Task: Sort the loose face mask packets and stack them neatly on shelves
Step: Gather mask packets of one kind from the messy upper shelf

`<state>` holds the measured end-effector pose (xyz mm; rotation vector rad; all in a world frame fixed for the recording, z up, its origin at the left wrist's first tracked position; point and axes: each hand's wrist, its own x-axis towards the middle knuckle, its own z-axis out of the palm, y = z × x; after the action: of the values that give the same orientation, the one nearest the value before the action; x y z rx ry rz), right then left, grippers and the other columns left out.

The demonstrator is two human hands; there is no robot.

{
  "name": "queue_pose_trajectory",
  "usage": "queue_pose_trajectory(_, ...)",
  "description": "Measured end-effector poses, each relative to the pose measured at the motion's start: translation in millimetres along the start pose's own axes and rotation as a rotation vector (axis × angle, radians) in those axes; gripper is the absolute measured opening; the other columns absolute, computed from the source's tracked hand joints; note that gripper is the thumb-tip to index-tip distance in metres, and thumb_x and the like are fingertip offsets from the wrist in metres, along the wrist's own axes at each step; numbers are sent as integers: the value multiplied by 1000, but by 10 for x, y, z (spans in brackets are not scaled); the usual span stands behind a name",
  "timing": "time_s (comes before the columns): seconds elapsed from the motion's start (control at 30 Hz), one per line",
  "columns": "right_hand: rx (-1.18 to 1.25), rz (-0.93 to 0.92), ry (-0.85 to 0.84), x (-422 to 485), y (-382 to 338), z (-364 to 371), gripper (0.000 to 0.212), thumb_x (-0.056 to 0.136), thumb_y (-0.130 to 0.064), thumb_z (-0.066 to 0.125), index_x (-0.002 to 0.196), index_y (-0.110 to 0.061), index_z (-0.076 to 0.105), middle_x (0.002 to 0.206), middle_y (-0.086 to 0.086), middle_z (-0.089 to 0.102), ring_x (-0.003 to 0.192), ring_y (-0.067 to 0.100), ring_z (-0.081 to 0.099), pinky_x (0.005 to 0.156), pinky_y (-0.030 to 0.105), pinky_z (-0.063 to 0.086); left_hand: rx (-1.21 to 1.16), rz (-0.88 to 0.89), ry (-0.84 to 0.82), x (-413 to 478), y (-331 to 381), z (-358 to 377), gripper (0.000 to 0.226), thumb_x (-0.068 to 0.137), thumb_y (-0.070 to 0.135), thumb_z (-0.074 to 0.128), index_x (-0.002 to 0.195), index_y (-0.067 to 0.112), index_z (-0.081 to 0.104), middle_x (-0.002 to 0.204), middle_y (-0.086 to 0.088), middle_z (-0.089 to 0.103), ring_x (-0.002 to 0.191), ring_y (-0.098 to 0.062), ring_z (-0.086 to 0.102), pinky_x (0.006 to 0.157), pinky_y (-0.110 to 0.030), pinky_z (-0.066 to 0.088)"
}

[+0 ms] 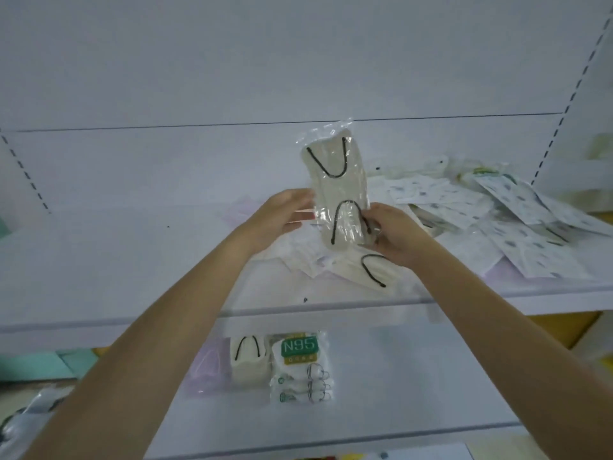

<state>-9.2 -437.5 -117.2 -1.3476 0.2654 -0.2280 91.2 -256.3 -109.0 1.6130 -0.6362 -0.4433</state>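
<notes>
One mask packet in hand, sorting only partly done.

In the middle of the frame the right hand (394,237) pinches the lower right edge of a clear mask packet (338,190), held upright above the upper shelf (132,260). The left hand (285,217) lays straight fingers on its left edge. At lower centre, on the lower shelf (414,376), a cream stack (247,358) and N95 packets (300,360) already sit side by side. A loose pile (497,220) at centre right is unsorted, so much seems left.
</notes>
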Motion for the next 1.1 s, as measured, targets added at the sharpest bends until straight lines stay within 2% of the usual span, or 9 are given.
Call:
queue_pose_trajectory(0.13,-244,-70,28,142,29,-38,19,95,-18,50,84,-9,62,71,0,56,64,13,53,58,24,49,-31,54,102,289,14,151,24,88,10,64,109,17,54,87,0,64,70,-9,61,62,-17,53)
queue_pose_trajectory(0.23,-921,-257,291,305,-45,-283,33,93,-35,53,113,-10,61,106,5,63,94,18,57,80,29,43,37,79,256,502,29,241,36,89,4,59,122,15,47,88,-2,61,66,-10,57,54,-17,47)
queue_pose_trajectory(0.4,-1632,51,316,442,-10,-483,87,74,-68,58,136,-10,38,132,17,41,122,35,38,97,41,36,17,108,406,730,-40,373,61,91,0,46,147,17,25,138,-11,45,116,-19,53,95,-25,47)
queue_pose_trajectory(0.47,-1597,21,333,498,42,-474,76,78,-59,59,131,-8,40,127,17,45,118,35,44,87,38,39,-40,134,471,744,-138,404,63,92,3,45,148,21,22,139,-11,42,118,-14,52,97,-20,44)
queue_pose_trajectory(0.6,-1325,-184,393,559,-61,-487,26,86,-28,52,95,-5,58,84,9,56,76,25,58,60,28,38,-54,147,540,778,-271,279,73,91,3,42,150,32,10,151,-8,30,134,-25,38,109,-42,36)
queue_pose_trajectory(0.73,-49,-20,225,670,-377,-533,11,85,-6,46,80,2,52,68,6,54,56,16,54,52,25,44,-73,259,638,769,-191,156,70,90,-2,40,148,31,19,150,-5,33,130,-24,43,107,-37,40)
queue_pose_trajectory(0.8,238,64,123,672,-422,-537,11,84,-3,42,78,-5,50,63,6,55,48,15,56,47,21,47,-37,269,662,767,-180,165,66,90,-1,41,146,31,26,146,-9,39,128,-27,44,106,-35,40)
queue_pose_trajectory(0.97,12,23,135,636,-305,-437,15,87,-4,42,83,-3,57,76,9,55,60,18,58,52,23,49,-56,363,802,745,-122,122,64,90,-3,40,146,24,25,152,2,30,138,-20,32,114,-29,26)
queue_pose_trajectory(1.1,-315,95,-124,500,-177,-222,26,92,-5,42,69,-15,46,66,3,45,59,13,43,48,22,47,-421,360,868,686,-36,-48,73,89,-3,41,148,32,16,148,-6,36,129,-22,46,107,-39,41)
